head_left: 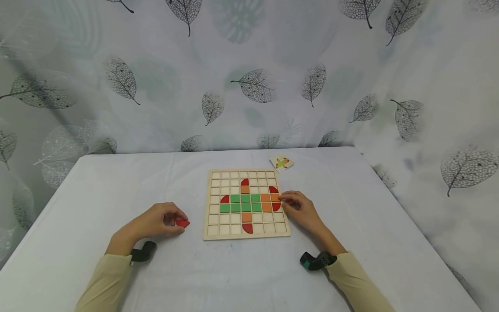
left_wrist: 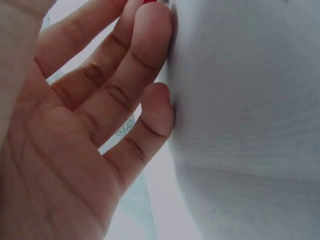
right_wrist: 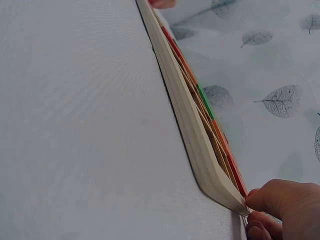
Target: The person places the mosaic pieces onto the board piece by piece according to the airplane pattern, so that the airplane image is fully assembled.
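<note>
A wooden grid board [head_left: 228,230] lies flat on the table with green, orange and red tiles in some of its squares. Just left of it, my left hand [head_left: 161,221] pinches a red piece [head_left: 182,223] between thumb and fingertips, low over the white cloth. In the left wrist view the red piece shows only as a sliver past the fingertips. My right hand [head_left: 303,211] is at the board's right edge, its thumb and fingers gripping the rim beside an orange tile [head_left: 275,197] and a red quarter-round tile [head_left: 276,206]. The right wrist view shows fingertips [right_wrist: 256,200] against the board's corner region.
A small pattern card [head_left: 281,163] lies behind the board's far right corner. White cloth covers the table [head_left: 249,277]. A leaf-print curtain [head_left: 249,52] hangs at the back and sides. Each wrist wears a black device.
</note>
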`<state>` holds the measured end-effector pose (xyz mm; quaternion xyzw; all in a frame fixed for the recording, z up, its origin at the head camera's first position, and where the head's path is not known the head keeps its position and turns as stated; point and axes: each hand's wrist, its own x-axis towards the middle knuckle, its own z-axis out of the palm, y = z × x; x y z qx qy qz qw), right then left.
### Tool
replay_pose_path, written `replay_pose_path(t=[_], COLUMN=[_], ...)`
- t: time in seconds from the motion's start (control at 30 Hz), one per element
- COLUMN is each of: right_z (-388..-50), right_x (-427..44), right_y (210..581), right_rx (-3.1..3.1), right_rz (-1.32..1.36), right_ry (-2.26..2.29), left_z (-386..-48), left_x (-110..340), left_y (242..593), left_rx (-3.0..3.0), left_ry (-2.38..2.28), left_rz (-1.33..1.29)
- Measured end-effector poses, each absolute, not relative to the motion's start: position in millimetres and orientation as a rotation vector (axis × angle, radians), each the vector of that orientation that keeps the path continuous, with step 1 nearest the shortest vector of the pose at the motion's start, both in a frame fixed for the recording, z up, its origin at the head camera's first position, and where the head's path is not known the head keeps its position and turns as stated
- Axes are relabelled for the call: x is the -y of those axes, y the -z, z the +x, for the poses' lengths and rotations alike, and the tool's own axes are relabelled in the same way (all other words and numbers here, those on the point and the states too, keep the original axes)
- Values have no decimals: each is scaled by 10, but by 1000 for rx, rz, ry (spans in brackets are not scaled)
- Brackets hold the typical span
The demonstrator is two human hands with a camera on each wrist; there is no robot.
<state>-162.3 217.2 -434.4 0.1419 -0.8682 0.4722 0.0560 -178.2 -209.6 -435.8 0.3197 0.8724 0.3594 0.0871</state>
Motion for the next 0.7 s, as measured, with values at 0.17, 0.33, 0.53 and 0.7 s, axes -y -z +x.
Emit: replay_pose_path(t=[0.17, 0.33, 0.53, 0.7], right_z=[-1626, -1625, -1629, -1627], right_x=[-2175, -2173, -2176, -2182], right_y=[4356, 4352, 4358, 4354], right_rx=[2631, 2637, 2643, 2636], right_rz=[437, 432, 432, 441], right_ry=[-1432, -1430, -1430, -1423], left_z=[-1813, -1857, -1910, -1942], left_x=[2051, 1967, 1872, 1777], left_y=[4378, 4347, 4322, 4324], left_rx=[-2618, -2607, -2604, -2607], left_ry=[-1065, -1061, -1023, -995], left_rz=[953, 927, 952, 961])
